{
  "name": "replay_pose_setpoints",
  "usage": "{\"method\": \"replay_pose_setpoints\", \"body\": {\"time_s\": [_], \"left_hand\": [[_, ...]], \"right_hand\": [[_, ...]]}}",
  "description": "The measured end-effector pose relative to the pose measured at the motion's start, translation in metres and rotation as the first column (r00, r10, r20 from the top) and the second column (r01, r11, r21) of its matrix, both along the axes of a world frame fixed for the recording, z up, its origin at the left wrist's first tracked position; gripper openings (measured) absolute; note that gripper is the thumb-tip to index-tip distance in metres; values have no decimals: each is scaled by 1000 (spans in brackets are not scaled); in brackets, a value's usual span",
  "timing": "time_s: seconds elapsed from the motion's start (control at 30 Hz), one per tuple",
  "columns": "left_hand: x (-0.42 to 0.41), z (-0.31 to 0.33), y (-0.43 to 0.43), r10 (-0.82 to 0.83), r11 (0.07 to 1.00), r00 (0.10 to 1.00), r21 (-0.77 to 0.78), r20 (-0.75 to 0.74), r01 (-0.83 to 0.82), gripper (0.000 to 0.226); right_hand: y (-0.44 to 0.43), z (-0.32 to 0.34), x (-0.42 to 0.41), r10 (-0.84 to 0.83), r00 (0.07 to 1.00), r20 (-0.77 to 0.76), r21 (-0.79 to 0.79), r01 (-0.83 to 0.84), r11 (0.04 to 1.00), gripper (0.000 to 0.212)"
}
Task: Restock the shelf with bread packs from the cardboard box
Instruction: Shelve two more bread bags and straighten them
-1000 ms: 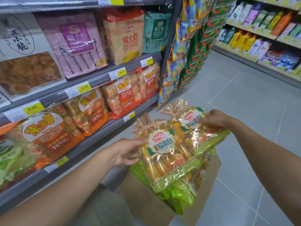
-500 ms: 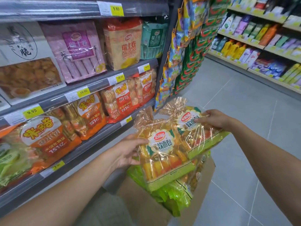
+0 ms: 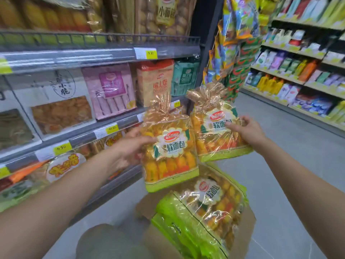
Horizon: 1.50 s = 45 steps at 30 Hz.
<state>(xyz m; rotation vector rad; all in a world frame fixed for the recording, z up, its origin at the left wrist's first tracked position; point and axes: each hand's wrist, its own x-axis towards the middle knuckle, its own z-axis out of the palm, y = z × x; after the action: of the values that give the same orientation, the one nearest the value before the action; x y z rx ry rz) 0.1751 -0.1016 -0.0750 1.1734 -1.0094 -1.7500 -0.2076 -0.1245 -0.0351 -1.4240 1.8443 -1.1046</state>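
My left hand [image 3: 128,149] grips one clear bread pack [image 3: 170,157] with a green bottom strip, held upright by its left edge. My right hand [image 3: 248,132] grips a second bread pack [image 3: 211,135] of the same kind by its right side, just right of and slightly behind the first. Both packs hang in the air above the cardboard box [image 3: 246,238] on the floor. More bread packs [image 3: 201,208] lie in the box. The shelf unit [image 3: 93,57] stands to the left, with bread packs on its top tier [image 3: 164,15].
The shelf's lower tiers hold pink, orange and teal snack bags and rice cracker packs behind yellow price tags [image 3: 151,53]. Hanging snack strips [image 3: 227,45] mark the shelf end. Another shelf [image 3: 298,79] lines the far side of the grey tiled aisle. My knee [image 3: 112,242] is by the box.
Both hands have lifted the two bread packs higher, clear of the box. The view has tilted up, bringing the top shelf tier into sight.
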Motion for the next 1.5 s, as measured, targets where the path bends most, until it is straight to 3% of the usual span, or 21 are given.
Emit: {"method": "replay_pose_setpoints", "body": {"time_s": [0.17,0.3,0.37,0.43,0.5,0.57,0.63,0.67,0.7,0.77,0.83,0.93,1.07,1.27,1.37,1.5], "left_hand": [[43,57,-8,161,974,987,-161,-8,-160,61],[85,102,-1,266,924,964,-282,-18,-260,105],[104,124,6,323,890,946,-328,-40,-318,89],[119,146,16,356,862,932,-365,-59,-352,56],[138,162,22,408,817,910,-414,-78,-402,44],[157,176,31,466,765,879,-454,-100,-457,35],[177,188,40,504,718,854,-488,-126,-496,25],[185,193,45,523,699,842,-496,-135,-514,22],[195,197,49,548,677,822,-497,-151,-543,23],[214,203,60,595,636,786,-500,-170,-589,35],[230,207,70,641,610,757,-513,-129,-604,46],[248,209,81,687,563,713,-519,-140,-644,25],[263,207,90,728,518,670,-522,-148,-678,14],[281,202,100,741,480,648,-535,-177,-695,4],[288,200,106,733,481,651,-527,-196,-701,6],[295,200,111,719,488,663,-528,-207,-695,41]], "right_hand": [[-16,40,47,62,996,70,-168,-50,985,79],[-34,69,87,112,986,128,-268,-74,961,70],[-41,82,110,179,971,160,-320,-120,940,75],[-46,96,132,239,953,185,-357,-161,920,99],[-49,110,154,285,942,179,-385,-199,901,120],[-55,123,175,322,927,193,-395,-227,890,103],[-62,133,196,388,900,199,-414,-282,866,58],[-65,138,207,416,890,187,-422,-309,852,46],[-73,141,216,431,886,172,-433,-325,841,52],[-82,149,236,463,874,147,-454,-356,817,87],[-89,158,255,499,859,111,-446,-405,798,97],[-92,173,286,555,823,120,-428,-461,777,88],[-100,190,318,605,786,124,-440,-503,744,62],[-124,218,349,613,757,228,-459,-472,753,90],[-133,230,361,634,732,250,-465,-484,741,79],[-144,244,374,623,741,252,-481,-463,745,70]]}}
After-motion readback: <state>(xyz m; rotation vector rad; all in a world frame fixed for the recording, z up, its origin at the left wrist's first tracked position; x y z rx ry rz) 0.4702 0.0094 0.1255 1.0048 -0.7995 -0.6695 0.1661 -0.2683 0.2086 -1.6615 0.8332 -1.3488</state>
